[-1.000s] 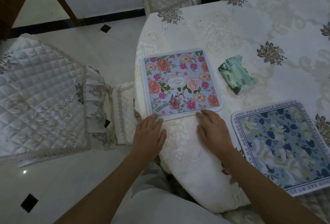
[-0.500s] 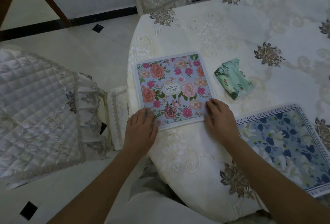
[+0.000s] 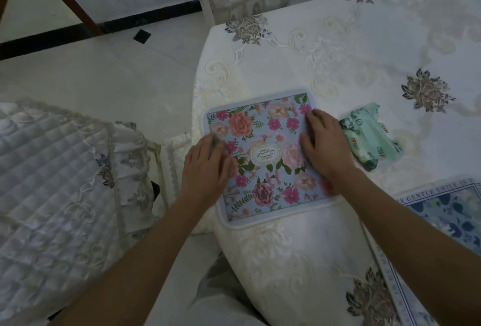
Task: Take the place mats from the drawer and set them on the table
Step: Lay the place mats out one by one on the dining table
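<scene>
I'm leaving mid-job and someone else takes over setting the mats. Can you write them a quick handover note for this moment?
Left hand: flat on the pink floral place mat, on its left part.
Right hand: flat on its right part.
That mat lies near the edge of the table, left of a green tissue pack; the blue floral place mat lies farther right, partly out of frame.
Done: two mats on the table.
Left: drawer not in view; check it for more.

Left hand (image 3: 205, 167) flat, palm down, fingers straight, right hand (image 3: 324, 147) likewise, forearms reaching forward
</scene>
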`<state>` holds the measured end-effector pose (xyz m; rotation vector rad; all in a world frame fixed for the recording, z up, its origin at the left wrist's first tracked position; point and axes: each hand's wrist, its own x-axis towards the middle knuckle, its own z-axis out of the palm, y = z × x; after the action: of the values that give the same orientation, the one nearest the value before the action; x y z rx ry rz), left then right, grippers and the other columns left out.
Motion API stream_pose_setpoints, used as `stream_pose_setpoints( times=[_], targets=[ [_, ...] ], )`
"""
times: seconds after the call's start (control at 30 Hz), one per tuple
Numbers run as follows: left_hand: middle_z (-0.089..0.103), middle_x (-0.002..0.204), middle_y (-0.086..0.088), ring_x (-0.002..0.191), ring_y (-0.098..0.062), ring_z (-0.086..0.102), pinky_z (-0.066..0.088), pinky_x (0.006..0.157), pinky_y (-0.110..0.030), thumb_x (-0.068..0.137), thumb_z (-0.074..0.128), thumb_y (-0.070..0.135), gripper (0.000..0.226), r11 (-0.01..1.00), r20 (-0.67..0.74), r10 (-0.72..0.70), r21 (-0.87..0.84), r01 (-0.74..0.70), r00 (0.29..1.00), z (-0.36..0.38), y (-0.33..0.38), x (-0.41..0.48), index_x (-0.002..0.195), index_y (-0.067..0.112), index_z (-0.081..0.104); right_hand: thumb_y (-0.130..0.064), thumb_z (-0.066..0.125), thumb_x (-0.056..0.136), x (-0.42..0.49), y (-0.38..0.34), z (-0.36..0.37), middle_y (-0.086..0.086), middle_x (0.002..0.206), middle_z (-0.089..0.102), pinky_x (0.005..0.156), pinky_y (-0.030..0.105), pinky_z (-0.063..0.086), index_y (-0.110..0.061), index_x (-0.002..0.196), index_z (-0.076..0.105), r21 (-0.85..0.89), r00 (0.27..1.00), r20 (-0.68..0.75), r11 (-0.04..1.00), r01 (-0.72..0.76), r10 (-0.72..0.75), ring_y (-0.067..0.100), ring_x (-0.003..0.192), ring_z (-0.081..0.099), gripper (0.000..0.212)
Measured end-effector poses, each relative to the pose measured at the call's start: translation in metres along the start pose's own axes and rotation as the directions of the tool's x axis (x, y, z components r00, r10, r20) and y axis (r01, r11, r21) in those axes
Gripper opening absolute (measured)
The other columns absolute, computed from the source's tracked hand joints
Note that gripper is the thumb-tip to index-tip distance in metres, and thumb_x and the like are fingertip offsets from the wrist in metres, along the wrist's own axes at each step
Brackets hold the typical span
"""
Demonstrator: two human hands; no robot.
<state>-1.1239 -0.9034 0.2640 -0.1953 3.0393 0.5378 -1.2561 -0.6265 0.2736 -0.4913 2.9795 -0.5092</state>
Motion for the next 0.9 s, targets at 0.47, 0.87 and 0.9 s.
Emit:
stream_pose_setpoints(
  times=[0.47,0.87,0.9],
  targets=[
    [0.045,0.149,-0.013,0.138,-0.031,0.038,0.029,0.115,-0.053,0.101,0.033,0.042,0.052,0.998,-0.031,0.059,0.031,-0.058,0.998,-0.008,-0.006,0.062,0.14,0.012,0.051,-0.029,0.051,0.098,0.065,-0.029,0.014,0.015,0.142,0.049,0.112,0.045,0.033,-0.003,0.138,0.05,0.003,0.994,-0.02,0.995,0.104,-0.104,0.033,0.131,0.042,0.047],
    [0.051,0.146,-0.011,0.133,-0.029,0.045,0.032,0.113,-0.047,0.1,0.038,0.041,0.047,0.976,-0.006,0.211,0.052,-0.21,0.978,-0.01,0.003,0.102,0.134,0.014,0.058,-0.026,0.048,0.096,0.07,-0.059,0.022,0.011,0.144,0.049,0.112,0.047,0.034,-0.01,0.139,0.051,0.048,0.965,0.085,0.968,0.247,-0.25,0.03,0.133,0.042,0.046],
    [0.051,0.146,-0.011,0.133,-0.029,0.045,0.033,0.113,-0.047,0.1,0.037,0.041,0.047,0.979,-0.011,0.194,0.057,-0.193,0.981,-0.012,-0.003,0.098,0.134,0.014,0.058,-0.026,0.049,0.096,0.069,-0.052,0.019,0.011,0.144,0.049,0.11,0.046,0.035,-0.01,0.138,0.051,0.039,0.971,0.079,0.974,0.223,-0.225,0.03,0.132,0.042,0.045]
  ],
)
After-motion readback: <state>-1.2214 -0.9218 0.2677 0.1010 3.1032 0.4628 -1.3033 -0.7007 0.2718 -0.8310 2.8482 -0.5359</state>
